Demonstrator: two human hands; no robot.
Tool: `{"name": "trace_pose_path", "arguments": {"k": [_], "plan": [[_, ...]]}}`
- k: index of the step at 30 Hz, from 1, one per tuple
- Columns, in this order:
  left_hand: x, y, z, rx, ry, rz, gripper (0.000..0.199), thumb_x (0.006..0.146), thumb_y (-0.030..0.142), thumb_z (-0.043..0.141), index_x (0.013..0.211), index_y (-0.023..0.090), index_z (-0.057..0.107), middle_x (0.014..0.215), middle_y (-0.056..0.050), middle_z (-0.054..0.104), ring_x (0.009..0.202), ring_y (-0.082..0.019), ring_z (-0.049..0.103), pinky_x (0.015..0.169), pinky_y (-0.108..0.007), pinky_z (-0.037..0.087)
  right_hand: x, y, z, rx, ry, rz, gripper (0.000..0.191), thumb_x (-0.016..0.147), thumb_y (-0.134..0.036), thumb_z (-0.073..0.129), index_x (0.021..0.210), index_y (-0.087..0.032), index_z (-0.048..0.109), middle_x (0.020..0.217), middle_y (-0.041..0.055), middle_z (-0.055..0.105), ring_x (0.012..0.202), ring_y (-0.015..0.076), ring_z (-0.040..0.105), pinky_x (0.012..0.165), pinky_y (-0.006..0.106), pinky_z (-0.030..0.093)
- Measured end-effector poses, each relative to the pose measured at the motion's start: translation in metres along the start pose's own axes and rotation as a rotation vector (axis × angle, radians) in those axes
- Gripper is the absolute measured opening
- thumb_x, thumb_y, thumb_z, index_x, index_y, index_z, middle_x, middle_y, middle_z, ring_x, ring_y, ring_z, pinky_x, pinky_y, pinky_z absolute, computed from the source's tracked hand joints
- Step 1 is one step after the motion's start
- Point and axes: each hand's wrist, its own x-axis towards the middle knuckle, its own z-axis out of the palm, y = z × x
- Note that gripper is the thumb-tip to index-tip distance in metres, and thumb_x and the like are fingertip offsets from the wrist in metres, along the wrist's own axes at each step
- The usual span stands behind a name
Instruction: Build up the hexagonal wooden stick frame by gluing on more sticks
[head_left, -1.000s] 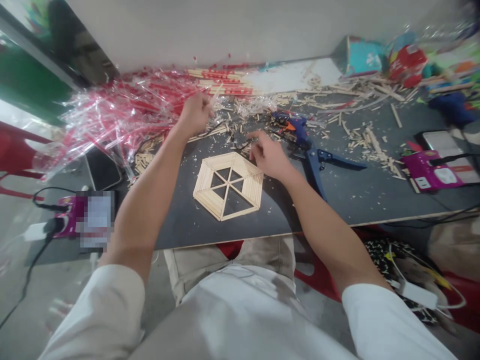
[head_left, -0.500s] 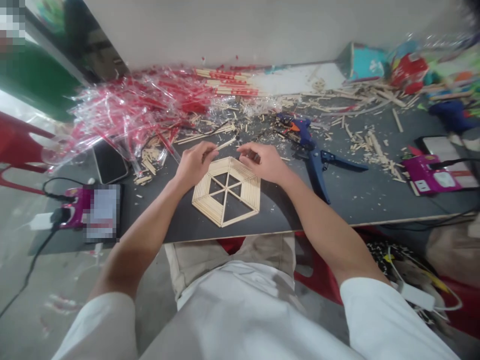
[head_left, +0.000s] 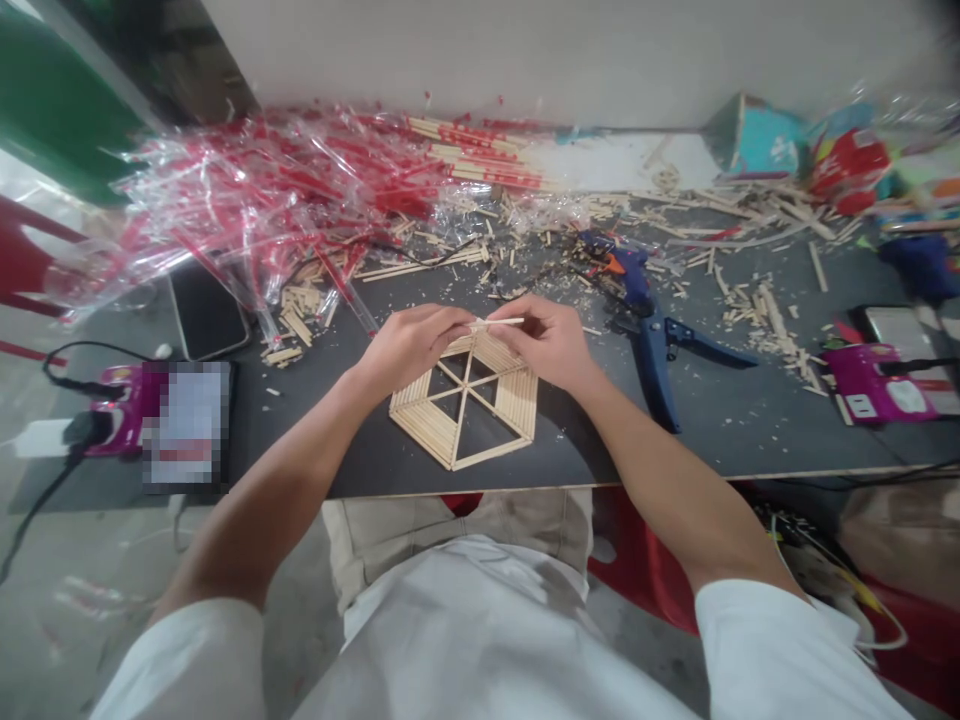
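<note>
A hexagonal frame of glued wooden sticks lies flat on the dark table, with spokes meeting at its middle and rows of sticks filling several of its wedges. Over its far corner my two hands meet, fingertips close together. A short wooden stick spans between them. My left hand pinches near the stick's left end, its fingertips partly hidden. My right hand is closed with thumb and fingers around the right part of the same stick.
Blue cutters lie to the right, beside a blue glue gun. Plastic sleeves with red parts heap at the back left. Phones and purple power strips sit at both sides. Stick scraps litter the table.
My hands have come together over the frame's far corner. The stick that was in my left hand now reaches into my right fingers. The view has shifted slightly.
</note>
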Motion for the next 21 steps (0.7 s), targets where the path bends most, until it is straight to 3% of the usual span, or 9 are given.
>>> {"name": "trace_pose_path", "arguments": {"k": [6, 10, 15, 18, 21], "plan": [[0.0, -0.014, -0.008, 0.047, -0.053, -0.173, 0.041, 0.103, 0.011, 0.044, 0.134, 0.017, 0.071, 0.123, -0.011, 0.08, 0.111, -0.023, 0.076, 0.096, -0.033, 0.058, 0.004, 0.009, -0.006, -0.032, 0.057, 0.017, 0.034, 0.09, -0.056, 0.076, 0.087, -0.023, 0.069, 0.064, -0.0026, 0.061, 0.053, 0.0124, 0.049, 0.052, 0.03, 0.038], [-0.002, -0.032, -0.014, 0.166, -0.021, -0.261, 0.037, 0.107, 0.024, 0.045, 0.129, 0.016, 0.074, 0.123, -0.015, 0.079, 0.115, -0.03, 0.073, 0.104, -0.045, 0.055, 0.003, 0.01, -0.01, -0.089, 0.029, -0.004, 0.033, 0.094, -0.056, 0.071, 0.09, -0.024, 0.067, 0.069, -0.0016, 0.061, 0.056, 0.0133, 0.049, 0.055, 0.032, 0.04], [-0.003, -0.031, -0.026, 0.185, -0.002, -0.172, 0.031, 0.104, 0.036, 0.055, 0.118, 0.022, 0.079, 0.122, -0.012, 0.075, 0.123, -0.033, 0.065, 0.115, -0.053, 0.045, 0.001, 0.003, -0.01, -0.196, -0.058, -0.168, 0.022, 0.095, -0.046, 0.073, 0.088, -0.025, 0.073, 0.091, 0.0034, 0.069, 0.067, 0.0147, 0.055, 0.059, 0.032, 0.044], [-0.005, -0.024, -0.034, 0.102, -0.139, -0.146, 0.033, 0.099, 0.047, 0.065, 0.116, 0.023, 0.08, 0.117, -0.011, 0.072, 0.118, -0.033, 0.064, 0.111, -0.052, 0.047, 0.0, 0.0, -0.009, -0.234, -0.103, -0.191, 0.02, 0.094, -0.045, 0.075, 0.087, -0.026, 0.075, 0.097, 0.0038, 0.069, 0.064, 0.0133, 0.053, 0.058, 0.032, 0.044], [-0.007, -0.02, -0.037, -0.001, -0.307, -0.143, 0.056, 0.087, 0.059, 0.077, 0.131, 0.024, 0.073, 0.127, -0.012, 0.068, 0.121, -0.033, 0.064, 0.107, -0.047, 0.051, -0.002, 0.0, -0.007, -0.255, -0.112, -0.19, 0.019, 0.095, -0.044, 0.075, 0.087, -0.027, 0.077, 0.096, 0.0034, 0.068, 0.064, 0.0133, 0.053, 0.059, 0.033, 0.045]]}}
